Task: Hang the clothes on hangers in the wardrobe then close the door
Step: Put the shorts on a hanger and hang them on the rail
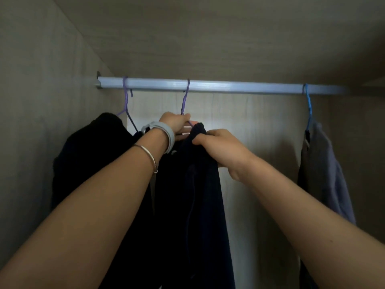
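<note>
Inside a home wardrobe (198, 38) of pale wood-grain laminate panels (41, 80). A silver metal hanging rail (229, 86) crosses the upper frame, carrying a purple wire hanger (125, 97) at left and a blue wire hanger (308, 105) with a grey cloth garment (325, 174) at right.

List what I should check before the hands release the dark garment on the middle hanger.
1. Middle purple hanger hooked over the rail: ok.
2. Left hand grips that hanger just below its hook: ok.
3. Right hand pinches the dark navy garment at its top: ok.
4. Garment seated on both hanger shoulders: cannot tell, hands and cloth hide them.
5. Free rail toward the blue hanger: ok, a wide gap.
6. Wardrobe door free to close: cannot tell, out of view.
</note>
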`<state>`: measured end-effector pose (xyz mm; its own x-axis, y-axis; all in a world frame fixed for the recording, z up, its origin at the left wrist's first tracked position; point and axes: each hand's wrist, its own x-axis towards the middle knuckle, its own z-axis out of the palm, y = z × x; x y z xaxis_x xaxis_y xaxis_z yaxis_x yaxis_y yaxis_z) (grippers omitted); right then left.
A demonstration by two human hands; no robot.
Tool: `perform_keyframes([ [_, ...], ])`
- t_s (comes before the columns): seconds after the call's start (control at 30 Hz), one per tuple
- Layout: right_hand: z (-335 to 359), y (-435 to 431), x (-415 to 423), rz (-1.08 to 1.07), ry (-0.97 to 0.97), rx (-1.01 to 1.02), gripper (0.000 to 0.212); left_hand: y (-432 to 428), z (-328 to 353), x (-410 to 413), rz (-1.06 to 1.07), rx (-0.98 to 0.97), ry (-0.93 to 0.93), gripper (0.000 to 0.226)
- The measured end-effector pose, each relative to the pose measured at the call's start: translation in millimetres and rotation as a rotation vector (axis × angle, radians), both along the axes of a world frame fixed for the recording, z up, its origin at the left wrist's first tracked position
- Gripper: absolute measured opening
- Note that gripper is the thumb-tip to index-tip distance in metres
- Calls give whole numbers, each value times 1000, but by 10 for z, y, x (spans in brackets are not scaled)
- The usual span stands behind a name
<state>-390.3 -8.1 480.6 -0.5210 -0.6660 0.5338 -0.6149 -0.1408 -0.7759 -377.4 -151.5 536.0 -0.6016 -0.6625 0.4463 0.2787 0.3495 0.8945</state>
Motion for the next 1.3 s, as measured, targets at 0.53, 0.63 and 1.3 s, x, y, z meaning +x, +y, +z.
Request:
perform_keyframes([
  [0.53,-285,45,38,187,75,-127,25,668,-755,747,124,-152,-13,35],
  [0.63,-262,79,17,32,169,-101,32,785,-870,758,187,-247,-85,30],
  [1.3,-1954,223,37,188,133,-45,61,1368,-1969,948,528,-440,-404,37],
])
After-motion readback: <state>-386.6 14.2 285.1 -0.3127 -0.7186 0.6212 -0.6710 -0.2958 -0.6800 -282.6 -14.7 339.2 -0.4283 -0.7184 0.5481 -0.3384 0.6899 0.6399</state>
